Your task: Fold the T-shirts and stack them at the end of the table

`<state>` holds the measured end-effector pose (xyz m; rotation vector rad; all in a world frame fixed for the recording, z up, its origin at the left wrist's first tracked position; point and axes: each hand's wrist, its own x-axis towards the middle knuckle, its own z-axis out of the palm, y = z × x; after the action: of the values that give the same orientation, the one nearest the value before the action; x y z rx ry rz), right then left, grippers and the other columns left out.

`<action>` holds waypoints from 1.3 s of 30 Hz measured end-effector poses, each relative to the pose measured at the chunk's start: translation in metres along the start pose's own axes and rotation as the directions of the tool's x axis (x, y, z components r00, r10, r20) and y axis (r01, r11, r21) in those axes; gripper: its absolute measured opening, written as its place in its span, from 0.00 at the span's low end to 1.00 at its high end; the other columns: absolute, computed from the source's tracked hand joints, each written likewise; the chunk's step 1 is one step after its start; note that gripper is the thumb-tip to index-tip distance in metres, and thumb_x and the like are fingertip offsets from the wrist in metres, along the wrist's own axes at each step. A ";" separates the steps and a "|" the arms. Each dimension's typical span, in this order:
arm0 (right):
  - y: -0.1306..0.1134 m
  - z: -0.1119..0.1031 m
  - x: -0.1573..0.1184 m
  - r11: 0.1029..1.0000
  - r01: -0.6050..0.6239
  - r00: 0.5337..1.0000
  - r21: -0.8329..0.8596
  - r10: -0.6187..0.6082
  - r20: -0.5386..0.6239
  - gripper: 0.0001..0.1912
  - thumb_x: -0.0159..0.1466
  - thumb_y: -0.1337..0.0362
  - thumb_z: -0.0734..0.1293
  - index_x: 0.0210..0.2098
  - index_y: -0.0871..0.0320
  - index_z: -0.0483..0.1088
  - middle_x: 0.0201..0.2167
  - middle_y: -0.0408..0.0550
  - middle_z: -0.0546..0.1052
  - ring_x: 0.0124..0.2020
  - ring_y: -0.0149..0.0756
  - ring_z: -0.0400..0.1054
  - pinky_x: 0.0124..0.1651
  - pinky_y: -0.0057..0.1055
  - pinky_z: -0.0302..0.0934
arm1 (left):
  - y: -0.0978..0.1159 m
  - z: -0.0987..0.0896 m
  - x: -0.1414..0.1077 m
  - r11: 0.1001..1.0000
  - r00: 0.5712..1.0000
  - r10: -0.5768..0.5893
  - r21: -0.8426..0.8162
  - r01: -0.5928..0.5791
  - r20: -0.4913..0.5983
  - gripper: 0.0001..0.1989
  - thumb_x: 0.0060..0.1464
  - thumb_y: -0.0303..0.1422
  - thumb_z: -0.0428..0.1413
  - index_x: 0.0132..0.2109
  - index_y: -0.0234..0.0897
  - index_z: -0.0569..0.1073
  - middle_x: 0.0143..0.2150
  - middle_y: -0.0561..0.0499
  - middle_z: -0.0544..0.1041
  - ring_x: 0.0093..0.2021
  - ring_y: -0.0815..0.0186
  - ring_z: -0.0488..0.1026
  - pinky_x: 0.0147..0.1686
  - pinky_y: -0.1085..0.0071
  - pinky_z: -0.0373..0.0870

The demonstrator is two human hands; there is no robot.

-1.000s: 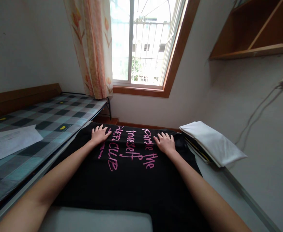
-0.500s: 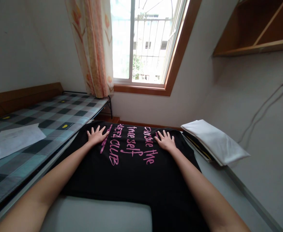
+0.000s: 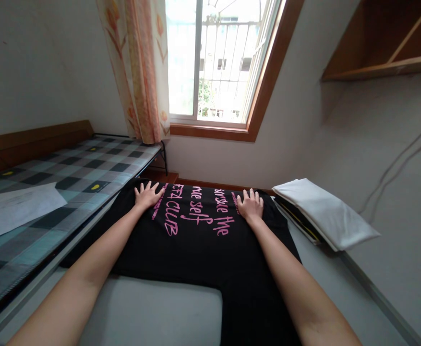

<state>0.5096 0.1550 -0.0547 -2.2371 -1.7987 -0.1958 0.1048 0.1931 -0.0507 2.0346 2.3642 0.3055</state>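
Note:
A black T-shirt (image 3: 181, 257) with pink lettering lies spread sideways over a pale table. One sleeve reaches out to the left, and another part of the cloth runs down toward me on the right. My left hand (image 3: 147, 196) rests on the shirt near its far left part, fingers spread, beside the smallest lettering. On the far right part lies my right hand (image 3: 251, 204), palm down with its fingers apart and slightly bent. Neither hand grips the cloth. The shirt's far edge drops out of sight over the table's far side.
A folded white cloth (image 3: 325, 209) sits on a dark stack at the table's right, against the wall. To the left stands a bed with a checked mattress (image 3: 77, 168) bearing paper sheets (image 3: 26, 206). A curtain (image 3: 141, 72), a window and a wooden shelf (image 3: 383, 67) are beyond.
The shirt has slid away from me, its near edge and lettering now farther off. Both hands have shifted slightly to the right and forward with it, and the fingers of the right hand bend more.

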 end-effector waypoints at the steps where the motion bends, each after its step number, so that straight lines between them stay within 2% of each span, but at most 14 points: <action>1: -0.001 -0.002 -0.005 0.999 0.046 0.997 0.005 -0.046 -0.061 0.32 0.69 0.53 0.47 0.64 0.63 0.59 0.66 0.59 0.59 0.65 0.51 0.51 0.63 0.45 0.42 | 0.002 -0.002 -0.006 1.000 0.998 -0.004 0.003 0.005 -0.066 0.36 0.61 0.55 0.32 0.64 0.41 0.65 0.69 0.42 0.58 0.67 0.43 0.52 0.62 0.46 0.50; 3: -0.002 -0.007 -0.016 0.991 0.130 0.986 0.016 -0.127 -0.112 0.29 0.69 0.58 0.47 0.61 0.64 0.64 0.60 0.61 0.67 0.59 0.49 0.60 0.60 0.43 0.45 | 0.005 -0.004 -0.019 1.000 0.984 -0.003 0.010 0.005 -0.179 0.37 0.63 0.50 0.28 0.58 0.36 0.72 0.63 0.38 0.66 0.63 0.46 0.60 0.59 0.51 0.55; 4: -0.002 -0.010 -0.021 0.988 0.152 0.984 0.023 -0.148 -0.103 0.28 0.69 0.58 0.47 0.59 0.64 0.66 0.57 0.61 0.70 0.56 0.48 0.63 0.59 0.43 0.47 | 0.005 -0.005 -0.026 1.000 0.980 0.009 0.013 -0.007 -0.199 0.37 0.64 0.49 0.28 0.56 0.34 0.74 0.60 0.37 0.69 0.61 0.46 0.63 0.58 0.52 0.57; 6: -0.002 -0.013 -0.032 0.985 0.166 0.985 0.037 -0.164 -0.061 0.27 0.70 0.58 0.47 0.55 0.62 0.69 0.55 0.60 0.72 0.54 0.47 0.65 0.58 0.42 0.47 | 0.005 -0.005 -0.039 0.998 0.985 0.062 0.021 -0.060 -0.159 0.36 0.64 0.50 0.30 0.55 0.35 0.75 0.58 0.38 0.71 0.59 0.47 0.65 0.56 0.53 0.59; 9: -0.002 -0.016 -0.050 0.981 0.185 0.982 0.058 -0.186 0.026 0.28 0.70 0.54 0.48 0.59 0.58 0.66 0.61 0.56 0.67 0.62 0.44 0.58 0.60 0.41 0.46 | 0.003 -0.003 -0.057 0.993 0.991 0.117 0.029 -0.115 -0.066 0.32 0.63 0.51 0.34 0.60 0.40 0.70 0.65 0.43 0.65 0.64 0.49 0.59 0.59 0.53 0.56; 12: -0.001 -0.018 -0.071 0.982 0.177 0.976 0.064 -0.184 0.118 0.33 0.68 0.45 0.49 0.67 0.53 0.54 0.68 0.50 0.56 0.68 0.45 0.47 0.64 0.44 0.42 | 0.001 0.000 -0.072 0.992 0.991 0.126 0.014 -0.125 -0.042 0.32 0.63 0.53 0.34 0.63 0.45 0.66 0.69 0.45 0.58 0.68 0.49 0.53 0.61 0.51 0.52; 14: 0.001 -0.021 -0.085 0.980 0.189 0.968 0.059 -0.196 0.157 0.36 0.67 0.41 0.48 0.69 0.51 0.50 0.70 0.49 0.51 0.70 0.46 0.42 0.66 0.46 0.38 | 0.002 0.000 -0.080 0.990 0.989 0.141 -0.004 -0.141 -0.033 0.32 0.62 0.54 0.35 0.64 0.45 0.65 0.69 0.44 0.58 0.68 0.48 0.52 0.62 0.48 0.51; 16: 0.004 -0.026 -0.099 0.975 0.214 0.954 0.053 -0.220 0.202 0.36 0.67 0.40 0.47 0.68 0.50 0.52 0.71 0.49 0.49 0.70 0.47 0.40 0.67 0.47 0.36 | 0.003 -0.002 -0.086 0.983 0.983 0.178 -0.033 -0.180 -0.045 0.31 0.62 0.54 0.37 0.62 0.44 0.67 0.67 0.44 0.60 0.67 0.48 0.54 0.62 0.48 0.51; 20: 0.017 -0.038 -0.122 0.970 0.240 0.930 0.034 -0.240 0.280 0.36 0.67 0.40 0.48 0.68 0.50 0.53 0.71 0.51 0.48 0.70 0.49 0.40 0.67 0.49 0.37 | 0.001 -0.008 -0.096 0.944 0.947 0.280 -0.133 -0.301 -0.157 0.27 0.64 0.48 0.39 0.54 0.41 0.75 0.59 0.45 0.69 0.58 0.56 0.66 0.59 0.62 0.61; 22: 0.025 -0.044 -0.133 0.971 0.238 0.928 0.020 -0.233 0.291 0.35 0.67 0.41 0.48 0.68 0.51 0.54 0.70 0.51 0.50 0.70 0.49 0.41 0.67 0.49 0.38 | 0.000 -0.010 -0.102 0.925 0.935 0.324 -0.158 -0.346 -0.146 0.25 0.63 0.47 0.41 0.53 0.40 0.76 0.55 0.44 0.71 0.54 0.58 0.70 0.57 0.65 0.64; 25: 0.039 -0.048 -0.148 0.977 0.213 0.938 -0.007 -0.202 0.282 0.34 0.68 0.42 0.50 0.67 0.50 0.54 0.69 0.51 0.52 0.69 0.49 0.43 0.67 0.50 0.39 | -0.002 -0.009 -0.113 0.909 0.922 0.382 -0.151 -0.388 -0.069 0.25 0.63 0.45 0.44 0.57 0.38 0.73 0.58 0.44 0.71 0.57 0.58 0.68 0.60 0.64 0.60; 29: 0.053 -0.049 -0.167 0.987 0.159 0.966 -0.021 -0.151 0.209 0.30 0.69 0.47 0.51 0.66 0.51 0.57 0.69 0.51 0.55 0.69 0.48 0.45 0.66 0.50 0.41 | -0.001 -0.006 -0.135 0.932 0.935 0.354 -0.089 -0.352 -0.002 0.26 0.64 0.43 0.43 0.64 0.37 0.65 0.67 0.42 0.61 0.68 0.53 0.54 0.65 0.52 0.48; 33: 0.058 -0.048 -0.175 0.986 0.160 0.981 0.034 -0.163 0.107 0.27 0.69 0.52 0.53 0.62 0.56 0.64 0.66 0.51 0.61 0.67 0.45 0.51 0.66 0.44 0.44 | 0.008 -0.008 -0.161 0.961 0.962 0.272 -0.049 -0.273 -0.031 0.26 0.64 0.44 0.43 0.63 0.38 0.66 0.68 0.42 0.60 0.68 0.50 0.53 0.64 0.46 0.49; 39: 0.059 -0.044 -0.173 0.978 0.178 0.983 0.111 -0.180 0.016 0.25 0.67 0.55 0.56 0.58 0.60 0.69 0.62 0.55 0.66 0.64 0.47 0.55 0.64 0.44 0.47 | 0.021 -0.009 -0.189 0.972 0.971 0.227 -0.049 -0.230 -0.069 0.24 0.64 0.44 0.45 0.62 0.41 0.67 0.67 0.43 0.61 0.67 0.50 0.54 0.63 0.46 0.50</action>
<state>0.5314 -0.0318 -0.0660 -2.0127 -1.9749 -0.1003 0.1538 0.0097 -0.0618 2.3059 2.1261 0.4410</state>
